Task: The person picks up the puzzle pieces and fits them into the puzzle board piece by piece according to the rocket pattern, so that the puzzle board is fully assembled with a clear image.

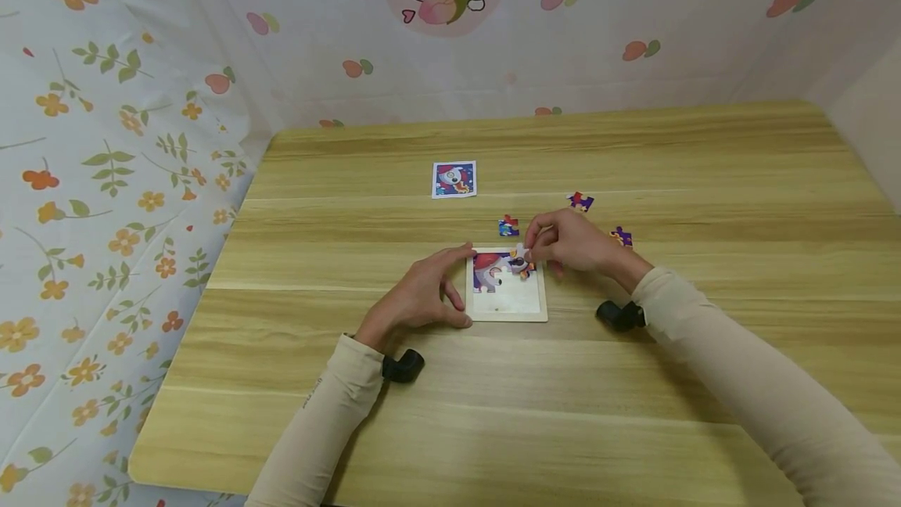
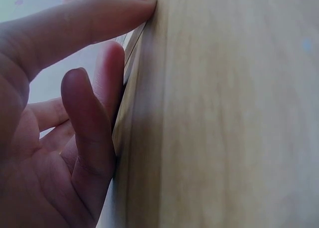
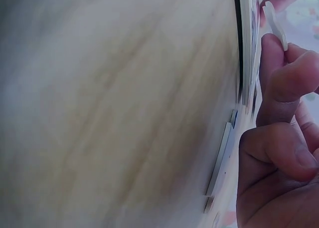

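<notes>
My right hand (image 1: 572,242) pinches a puzzle piece (image 1: 519,253) between thumb and fingertips, tilted over the upper right part of the puzzle board (image 1: 503,307). In the right wrist view that piece (image 3: 275,26) shows edge-on, pale, at the fingertips. Joined pieces with a cartoon animal's red and white head (image 1: 486,272) fill the board's upper left. The lower part of the board is bare and pale. My left hand (image 1: 421,289) rests along the board's left side, index fingertip by the upper corner and thumb by the lower one.
Loose puzzle pieces lie around the board: one behind it (image 1: 508,226), one farther back (image 1: 580,201), and one right of my right hand (image 1: 622,237). A small picture card (image 1: 454,180) lies farther back on the wooden table (image 1: 338,210). A printed curtain (image 1: 493,53) hangs behind.
</notes>
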`<state>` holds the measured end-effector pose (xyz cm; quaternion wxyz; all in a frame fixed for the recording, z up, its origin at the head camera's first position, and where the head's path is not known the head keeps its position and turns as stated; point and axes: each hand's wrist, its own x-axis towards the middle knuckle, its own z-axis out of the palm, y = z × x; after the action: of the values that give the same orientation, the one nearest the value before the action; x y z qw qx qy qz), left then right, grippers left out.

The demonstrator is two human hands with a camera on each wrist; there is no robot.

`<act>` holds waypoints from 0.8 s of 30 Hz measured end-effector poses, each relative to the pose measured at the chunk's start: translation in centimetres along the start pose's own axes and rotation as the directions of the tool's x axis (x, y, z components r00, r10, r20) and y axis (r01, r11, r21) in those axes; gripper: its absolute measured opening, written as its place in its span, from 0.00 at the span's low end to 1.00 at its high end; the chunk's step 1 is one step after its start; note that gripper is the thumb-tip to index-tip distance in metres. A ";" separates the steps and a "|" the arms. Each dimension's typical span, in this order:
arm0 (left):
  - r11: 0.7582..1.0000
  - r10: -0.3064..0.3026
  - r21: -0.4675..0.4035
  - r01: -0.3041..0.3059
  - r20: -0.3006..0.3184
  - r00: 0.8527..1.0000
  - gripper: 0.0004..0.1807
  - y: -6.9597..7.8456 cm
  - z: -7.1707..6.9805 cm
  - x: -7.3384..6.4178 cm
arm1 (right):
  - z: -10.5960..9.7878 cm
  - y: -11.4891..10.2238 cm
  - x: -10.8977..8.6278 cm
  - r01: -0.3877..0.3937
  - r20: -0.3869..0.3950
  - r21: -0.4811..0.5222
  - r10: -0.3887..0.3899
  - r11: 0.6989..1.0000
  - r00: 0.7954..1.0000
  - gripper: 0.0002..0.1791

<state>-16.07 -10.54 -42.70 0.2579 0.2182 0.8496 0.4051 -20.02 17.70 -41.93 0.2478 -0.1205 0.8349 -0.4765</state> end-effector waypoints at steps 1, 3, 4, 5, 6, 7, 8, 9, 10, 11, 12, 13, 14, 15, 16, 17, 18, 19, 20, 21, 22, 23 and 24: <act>1.000 0.000 -0.002 0.000 0.000 1.000 0.55 0.0 0.0 0.0 | 0.1 0.0 0.0 -0.003 0.004 -0.001 0.003 1.000 1.000 0.06; 1.000 -0.002 -0.005 0.002 -0.001 1.000 0.55 0.0 0.0 0.0 | 0.2 -0.1 -0.1 -0.005 0.014 -0.004 0.005 1.000 1.000 0.06; 1.000 -0.002 -0.006 0.002 -0.002 1.000 0.55 0.1 0.0 0.0 | 0.2 -0.1 -0.1 -0.010 0.019 -0.003 0.010 1.000 1.000 0.06; 1.000 -0.005 -0.006 0.005 -0.002 1.000 0.55 0.0 0.0 0.0 | 0.3 -0.1 -0.1 -0.011 0.025 -0.005 0.011 1.000 1.000 0.06; 1.000 -0.005 -0.007 0.005 -0.002 1.000 0.55 0.1 0.0 0.0 | 0.3 -0.2 -0.2 -0.011 0.032 -0.004 0.012 1.000 0.999 0.06; 1.000 -0.005 -0.006 0.005 -0.001 1.000 0.55 0.0 0.0 0.0 | 0.3 -0.2 -0.2 -0.010 0.039 -0.004 0.011 1.000 0.999 0.06; 1.000 -0.006 -0.005 0.006 0.000 1.000 0.55 0.0 0.0 0.0 | 0.3 -0.2 -0.2 -0.010 0.045 -0.003 0.010 1.000 0.999 0.06; 1.000 -0.005 -0.006 0.005 0.000 1.000 0.55 0.1 0.0 0.0 | 0.4 -0.2 -0.2 -0.011 0.048 -0.004 0.012 1.000 0.999 0.06; 1.000 -0.005 -0.005 0.005 0.001 1.000 0.55 0.0 0.0 0.0 | 0.4 -0.2 -0.2 -0.016 0.052 -0.004 0.016 1.000 0.998 0.06; 1.000 -0.005 -0.005 0.005 0.001 1.000 0.55 0.0 0.0 0.0 | 0.4 -0.2 -0.1 -0.017 0.055 -0.004 0.018 1.000 0.998 0.06; 1.000 -0.006 -0.005 0.006 0.001 1.000 0.55 0.0 0.0 0.0 | 0.4 -0.2 -0.1 -0.018 0.060 -0.005 0.018 1.000 0.998 0.06; 1.000 -0.006 -0.005 0.006 0.001 1.000 0.55 0.0 0.1 0.1 | 0.5 -0.3 -0.2 -0.021 0.063 -0.007 0.021 1.000 0.998 0.06; 1.000 -0.007 -0.007 0.007 0.000 1.000 0.55 0.0 0.1 0.1 | 0.5 -0.3 -0.1 -0.024 0.066 -0.009 0.025 1.000 0.997 0.06; 1.000 -0.008 -0.008 0.008 -0.001 1.000 0.55 0.0 0.1 0.0 | 0.6 -0.4 -0.1 -0.027 0.070 -0.010 0.028 1.000 0.997 0.06; 1.000 -0.008 -0.006 0.008 -0.001 1.000 0.55 0.0 0.0 0.1 | 0.6 -0.4 -0.2 -0.027 0.074 -0.012 0.028 1.000 0.997 0.06; 1.000 -0.009 -0.005 0.009 -0.002 1.000 0.55 0.0 0.0 0.0 | 0.7 -0.5 -0.2 -0.027 0.077 -0.016 0.028 1.000 0.997 0.06; 1.000 -0.009 -0.004 0.009 -0.002 1.000 0.55 0.0 0.0 0.0 | 0.7 -0.6 -0.2 -0.026 0.080 -0.019 0.027 0.999 0.996 0.06; 1.000 -0.008 -0.002 0.008 -0.001 1.000 0.55 0.0 0.0 0.0 | 0.8 -0.6 -0.2 -0.027 0.080 -0.023 0.029 0.999 0.996 0.06; 1.000 -0.008 -0.002 0.008 -0.001 1.000 0.55 0.0 0.0 0.0 | 0.9 -0.6 -0.2 -0.027 0.080 -0.027 0.029 0.999 0.996 0.06; 1.000 -0.008 0.000 0.008 -0.001 1.000 0.55 0.0 0.0 0.0 | 0.9 -0.7 -0.2 -0.027 0.080 -0.029 0.029 0.999 0.996 0.05; 1.000 -0.007 0.000 0.007 0.000 1.000 0.55 0.0 0.0 0.0 | 1.0 -0.7 -0.2 -0.025 0.079 -0.033 0.028 0.999 0.996 0.05; 1.000 -0.008 -0.002 0.008 0.000 1.000 0.55 0.0 0.0 0.0 | 1.1 -0.7 -0.2 -0.022 0.078 -0.035 0.025 0.999 0.997 0.05; 1.000 -0.009 -0.002 0.009 0.001 1.000 0.55 0.0 0.0 0.0 | 1.2 -0.7 -0.2 -0.019 0.077 -0.035 0.022 0.999 0.997 0.05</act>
<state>-16.09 -10.54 -42.73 0.2602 0.2143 0.8501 0.4047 -19.25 16.55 -41.75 0.2826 -0.1345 0.8339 -0.4545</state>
